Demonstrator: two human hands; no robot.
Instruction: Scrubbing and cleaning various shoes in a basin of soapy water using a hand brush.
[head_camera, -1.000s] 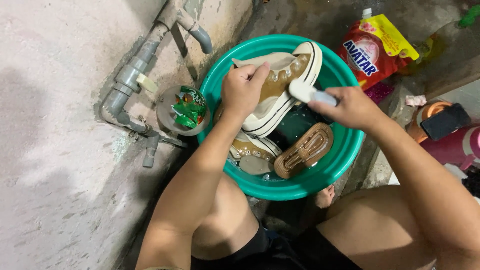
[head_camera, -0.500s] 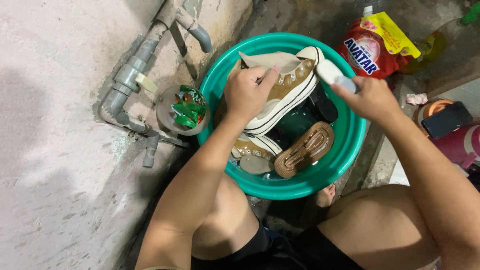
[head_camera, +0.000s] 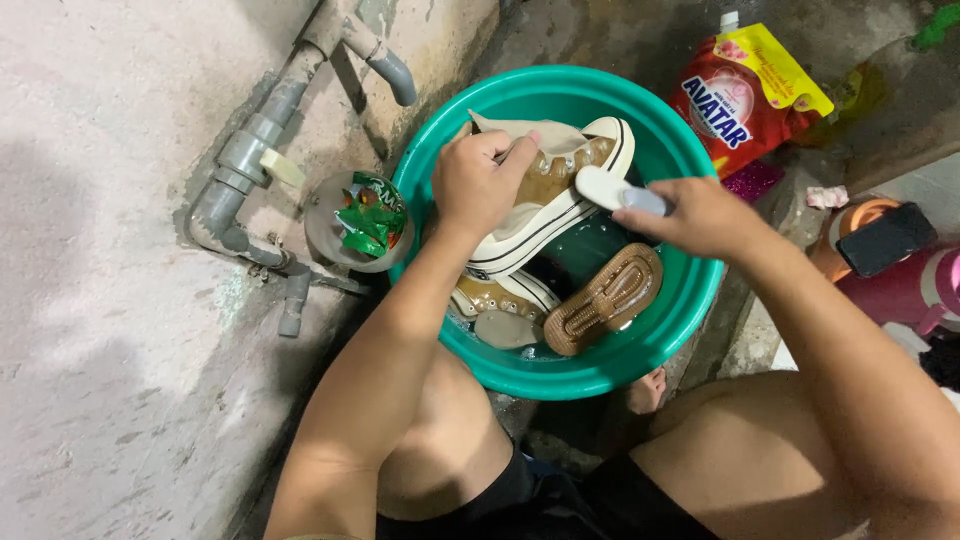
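Left hand: the left hand (head_camera: 480, 185) has its grip closed on the upper edge of a cream sneaker (head_camera: 555, 205), fingers curled over the tongue and collar, holding the shoe tilted on its side above the water.
Right hand: the right hand (head_camera: 700, 215) has its grip wrapped tight round the handle of a white brush (head_camera: 610, 190), whose head lies against the sneaker's side near the toe.
Sneaker: cream canvas with a white sole and a dark stripe, stained brown inside; it sits in the far half of the basin, propped against the rim.
Basin: a round green basin (head_camera: 690, 300) on the floor between the person's knees, holding dark water.
Also in the basin: a second sneaker (head_camera: 500, 295) lies low under the first, partly in the water; a brown sandal (head_camera: 610, 298) lies sole-up just beside it, below the right hand.
Left of the basin: grey pipes (head_camera: 245, 165) run down the concrete wall, with a small round container of green sachets (head_camera: 360, 220) touching the basin's rim.
Behind the basin: a red and yellow detergent pouch (head_camera: 745, 90) stands on the floor.
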